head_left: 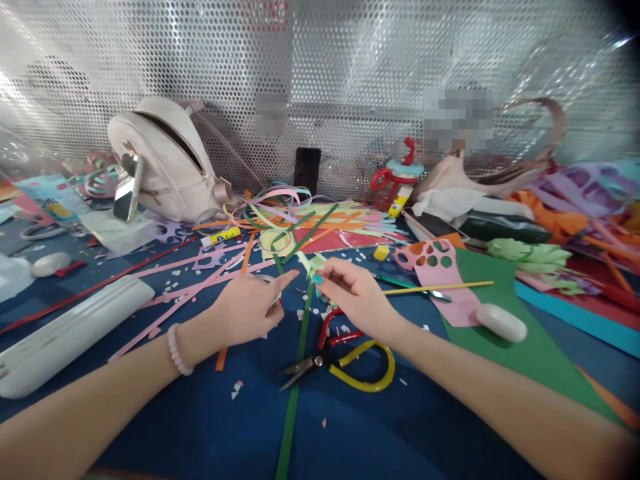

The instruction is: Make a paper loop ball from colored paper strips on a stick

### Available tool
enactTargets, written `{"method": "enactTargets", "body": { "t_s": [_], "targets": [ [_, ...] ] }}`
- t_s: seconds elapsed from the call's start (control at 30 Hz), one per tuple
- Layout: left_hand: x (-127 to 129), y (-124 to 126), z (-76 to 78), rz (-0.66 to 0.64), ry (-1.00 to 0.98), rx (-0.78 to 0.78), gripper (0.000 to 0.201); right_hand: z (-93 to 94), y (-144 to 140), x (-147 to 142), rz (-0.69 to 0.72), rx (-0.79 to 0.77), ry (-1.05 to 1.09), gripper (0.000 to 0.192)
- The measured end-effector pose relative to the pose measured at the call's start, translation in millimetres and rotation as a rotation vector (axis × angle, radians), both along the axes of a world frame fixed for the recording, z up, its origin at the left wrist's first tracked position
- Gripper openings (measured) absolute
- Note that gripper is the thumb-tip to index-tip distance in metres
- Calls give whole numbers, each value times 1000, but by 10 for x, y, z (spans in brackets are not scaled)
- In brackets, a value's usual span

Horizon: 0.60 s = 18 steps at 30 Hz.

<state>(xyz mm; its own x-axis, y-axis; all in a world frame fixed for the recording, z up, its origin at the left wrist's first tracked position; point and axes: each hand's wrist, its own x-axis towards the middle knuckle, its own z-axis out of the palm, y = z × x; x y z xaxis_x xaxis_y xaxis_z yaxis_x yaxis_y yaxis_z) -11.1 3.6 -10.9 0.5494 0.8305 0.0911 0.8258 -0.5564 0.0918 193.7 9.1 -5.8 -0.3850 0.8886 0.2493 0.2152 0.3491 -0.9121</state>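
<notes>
Both hands meet over the middle of the blue tabletop (pixel 210 427), which is strewn with paper strips and scraps. The right hand (pixel 357 293) pinches a small pale green paper piece (pixel 313 263) between thumb and forefinger, fingers closed on it; the nails are painted teal. The left hand (pixel 247 308) sits just beside it, forefinger stretched toward the same piece with its tip at the paper's lower edge, the other fingers curled in; whether it actually grips the paper I cannot tell. A beaded bracelet (pixel 176 350) circles the left wrist.

A long dark green paper strip (pixel 295 387) runs from below the pale piece toward the near edge of the tabletop. Just right of it, under the right hand, lie scissors with yellow handles (pixel 345 367), blades partly open.

Further right a green paper sheet (pixel 525 347) carries a white eraser-like block (pixel 501 323), and a pink sheet with cut-out holes (pixel 443 273) overlaps its left edge. A glue stick (pixel 221 236) lies behind the left hand, near a pale backpack (pixel 165 160) that leans against the perforated metal wall (pixel 350 67)
</notes>
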Motion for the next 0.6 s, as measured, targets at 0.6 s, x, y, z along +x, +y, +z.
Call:
{"method": "enactTargets", "body": {
  "t_s": [0.6],
  "targets": [
    [345, -506, 146, -249, 165, -182, 17, 50, 142, 75, -112, -19, 146, 7]
  ]
}}
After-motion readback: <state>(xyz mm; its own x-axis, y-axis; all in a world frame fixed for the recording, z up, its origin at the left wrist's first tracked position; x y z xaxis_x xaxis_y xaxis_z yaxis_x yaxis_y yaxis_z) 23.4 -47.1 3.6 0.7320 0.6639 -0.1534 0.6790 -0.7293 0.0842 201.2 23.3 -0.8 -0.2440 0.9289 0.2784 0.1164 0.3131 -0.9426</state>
